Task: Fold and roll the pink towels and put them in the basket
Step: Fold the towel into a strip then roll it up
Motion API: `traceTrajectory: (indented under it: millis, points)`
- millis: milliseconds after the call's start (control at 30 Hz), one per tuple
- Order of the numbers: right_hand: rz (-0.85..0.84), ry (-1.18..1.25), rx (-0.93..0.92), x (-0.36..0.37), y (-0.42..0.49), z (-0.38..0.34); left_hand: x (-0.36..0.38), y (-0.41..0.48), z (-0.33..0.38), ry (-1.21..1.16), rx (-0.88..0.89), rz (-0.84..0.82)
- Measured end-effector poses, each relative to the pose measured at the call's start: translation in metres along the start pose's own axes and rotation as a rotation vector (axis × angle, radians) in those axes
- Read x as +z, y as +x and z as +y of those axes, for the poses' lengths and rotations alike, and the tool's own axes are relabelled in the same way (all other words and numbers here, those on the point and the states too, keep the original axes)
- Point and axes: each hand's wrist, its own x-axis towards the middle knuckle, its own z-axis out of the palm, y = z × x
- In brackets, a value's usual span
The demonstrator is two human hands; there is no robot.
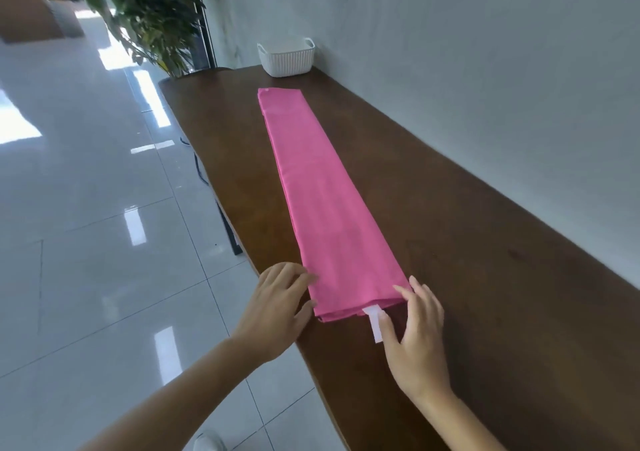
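Left hand: fingers straight and relaxed, tips resting on the near left corner of the pink towel; gripping nothing. Right hand: fingers spread, tips touching the near right corner, thumb beside a white tag that sticks out of the towel's near end.

Towel: folded into a long narrow strip, flat on the brown table, running away from the person.

White ribbed basket: at the table's far end, next to the wall, near the towel's far end but apart from it. Contents cannot be told from this angle.

Towel's near left corner lies close to the table's left edge; bare tabletop runs between towel and wall.
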Motion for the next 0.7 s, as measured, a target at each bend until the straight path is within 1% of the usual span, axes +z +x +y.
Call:
traceTrajectory:
  millis: [67,167,267,367,500,600,700]
  points:
    - [-0.044,-0.036,-0.051,-0.009,-0.001,0.013,0.005,0.001,0.019,-0.011,0.061,-0.016]
    - [-0.136,-0.018,-0.086,-0.016,-0.001,0.022,0.014,0.006,0.039,-0.011,0.053,-0.064]
    - [-0.18,0.046,-0.071,-0.017,0.002,0.019,0.022,0.009,0.051,0.005,0.052,-0.073]
    - [-0.243,0.092,-0.052,-0.019,0.007,0.016,0.031,0.012,0.057,0.001,0.02,-0.072]
    - [-0.299,0.231,-0.026,-0.024,0.016,0.01,0.039,0.015,0.06,-0.025,-0.051,-0.032]
    - [-0.318,0.2,-0.07,-0.022,0.023,0.011,0.041,0.015,0.062,-0.035,-0.098,-0.012]
    - [-0.328,0.112,-0.124,-0.019,0.03,0.017,0.043,0.014,0.067,-0.048,-0.09,0.018]
